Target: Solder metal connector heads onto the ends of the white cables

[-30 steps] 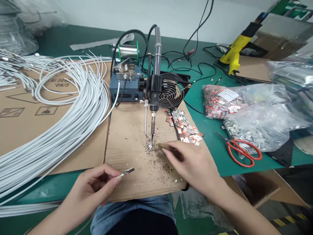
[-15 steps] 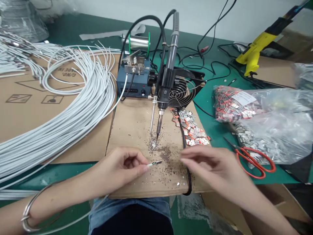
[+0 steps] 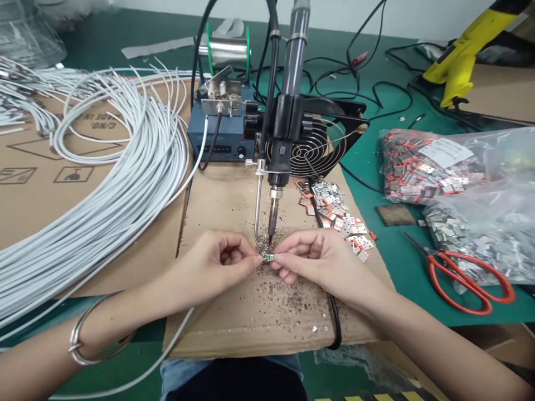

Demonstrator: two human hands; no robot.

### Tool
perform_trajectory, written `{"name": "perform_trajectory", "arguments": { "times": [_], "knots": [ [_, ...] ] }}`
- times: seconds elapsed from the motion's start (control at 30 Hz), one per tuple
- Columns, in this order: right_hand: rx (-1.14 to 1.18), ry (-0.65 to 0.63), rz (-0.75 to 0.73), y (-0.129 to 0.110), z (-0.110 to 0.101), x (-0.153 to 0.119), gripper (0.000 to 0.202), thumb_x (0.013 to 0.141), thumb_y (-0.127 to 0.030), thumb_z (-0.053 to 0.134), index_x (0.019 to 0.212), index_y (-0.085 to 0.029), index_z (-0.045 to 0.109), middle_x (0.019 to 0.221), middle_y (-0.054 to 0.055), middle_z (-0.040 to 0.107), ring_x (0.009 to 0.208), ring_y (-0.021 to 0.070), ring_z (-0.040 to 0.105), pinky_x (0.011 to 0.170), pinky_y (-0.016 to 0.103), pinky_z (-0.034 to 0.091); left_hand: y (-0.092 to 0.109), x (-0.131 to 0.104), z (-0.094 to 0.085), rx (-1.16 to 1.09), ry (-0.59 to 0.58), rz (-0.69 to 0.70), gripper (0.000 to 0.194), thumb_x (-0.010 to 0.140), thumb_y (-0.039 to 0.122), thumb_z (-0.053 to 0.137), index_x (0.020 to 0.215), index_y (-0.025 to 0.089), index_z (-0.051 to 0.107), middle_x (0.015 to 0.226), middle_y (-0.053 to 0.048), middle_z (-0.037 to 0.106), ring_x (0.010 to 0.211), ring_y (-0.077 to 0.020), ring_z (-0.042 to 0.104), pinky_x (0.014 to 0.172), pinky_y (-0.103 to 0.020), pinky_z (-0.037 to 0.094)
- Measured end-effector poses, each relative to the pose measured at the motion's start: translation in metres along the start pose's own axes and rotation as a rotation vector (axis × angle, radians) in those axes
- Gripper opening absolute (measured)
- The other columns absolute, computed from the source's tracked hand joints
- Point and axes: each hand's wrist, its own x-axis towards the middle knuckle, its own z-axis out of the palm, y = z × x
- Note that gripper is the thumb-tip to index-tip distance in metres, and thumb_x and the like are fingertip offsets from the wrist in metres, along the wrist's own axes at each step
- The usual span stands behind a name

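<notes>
My left hand [image 3: 229, 256] is closed in a pinch on the end of a white cable [image 3: 179, 334], which trails down past the cardboard's front edge. At the cable's tip is a small connector [image 3: 268, 258] with a green part. My right hand [image 3: 317, 259] pinches the connector's other end between thumb and forefinger, so its metal part is mostly hidden. Right above the connector is the tip of a stand-held soldering iron [image 3: 281, 153]; I cannot tell whether they touch. A thin metal solder guide tube [image 3: 258, 206] comes down beside the tip.
A large bundle of white cables [image 3: 137, 195] lies left. Loose metal-and-orange connectors [image 3: 334, 209] lie right of the iron, near bagged ones [image 3: 413, 172] and red-handled scissors [image 3: 463, 273]. Behind stand a blue control box [image 3: 221, 142], a solder spool [image 3: 228, 51] and a fan [image 3: 305, 153].
My right hand has moved left and closed on the connector. My left hand has carried the cable end up toward the iron's tip. The view has shifted slightly.
</notes>
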Motion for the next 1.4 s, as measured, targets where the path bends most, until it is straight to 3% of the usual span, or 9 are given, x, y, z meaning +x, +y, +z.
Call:
{"name": "perform_trajectory", "arguments": {
  "times": [0.3,0.47,0.6,0.77,1.0,1.17,1.4],
  "knots": [
    [0.122,0.049,-0.050,0.0003,0.0031,0.0022,0.022,0.046,-0.005,0.082,0.061,-0.011,0.068,0.052,-0.001,0.065,0.045,0.0039,0.060,0.047,0.007,0.052,0.0000,0.0049,-0.0038,0.068,0.029,0.094,0.017,0.077,0.023,0.059,0.064,0.014,0.065,0.049,0.006,0.039,0.047,-0.0070,0.032,0.041,-0.018,0.024],
    [0.107,0.058,-0.069,0.0002,0.0037,0.0036,0.021,0.047,-0.002,0.080,0.061,-0.011,0.069,0.051,-0.001,0.065,0.045,0.0042,0.061,0.046,0.007,0.052,-0.0011,0.0069,-0.0060,0.056,0.001,0.107,0.017,0.077,0.023,0.059,0.065,0.013,0.066,0.053,0.004,0.049,0.050,-0.0076,0.038,0.044,-0.017,0.029],
    [0.097,0.070,-0.093,0.0010,0.0051,0.0029,0.019,0.049,-0.004,0.080,0.063,-0.011,0.069,0.056,0.000,0.067,0.046,0.0045,0.062,0.047,0.007,0.053,-0.0014,0.0069,-0.0053,0.060,0.017,0.115,0.016,0.076,0.022,0.059,0.064,0.014,0.065,0.055,0.003,0.054,0.051,-0.0079,0.041,0.044,-0.017,0.031],
    [0.050,0.071,-0.135,0.0029,0.0047,0.0016,0.014,0.057,-0.006,0.076,0.066,-0.011,0.067,0.059,0.001,0.069,0.048,0.0050,0.063,0.047,0.007,0.054,-0.0002,0.0048,-0.0030,0.072,0.060,0.075,0.018,0.075,0.023,0.059,0.060,0.015,0.065,0.044,0.006,0.039,0.044,-0.0066,0.031,0.039,-0.017,0.024],
    [0.026,0.022,-0.155,0.0064,0.0010,0.0034,0.006,0.068,-0.015,0.071,0.069,-0.012,0.067,0.064,0.002,0.070,0.050,0.0038,0.062,0.048,0.008,0.052,0.0020,0.0032,-0.0021,0.040,0.075,0.076,0.016,0.074,0.022,0.060,0.062,0.013,0.066,0.047,0.006,0.043,0.046,-0.0061,0.033,0.041,-0.016,0.026],
    [0.015,0.023,-0.132,0.0060,0.0004,0.0035,0.012,0.060,-0.008,0.073,0.069,-0.012,0.066,0.063,0.001,0.070,0.046,0.0028,0.057,0.042,0.008,0.047,0.0062,0.0016,-0.0009,0.011,0.094,0.020,0.016,0.072,0.021,0.062,0.060,0.011,0.066,0.049,0.004,0.050,0.046,-0.0051,0.034,0.042,-0.016,0.026],
    [-0.001,0.030,-0.151,0.0035,-0.0001,0.0006,0.013,0.059,-0.011,0.075,0.068,-0.011,0.066,0.063,0.002,0.070,0.044,0.0023,0.055,0.041,0.009,0.044,0.0063,0.0007,0.0008,-0.013,0.110,0.047,0.016,0.073,0.020,0.062,0.060,0.012,0.066,0.050,0.004,0.054,0.047,-0.0051,0.037,0.043,-0.015,0.029]
  ]
}}
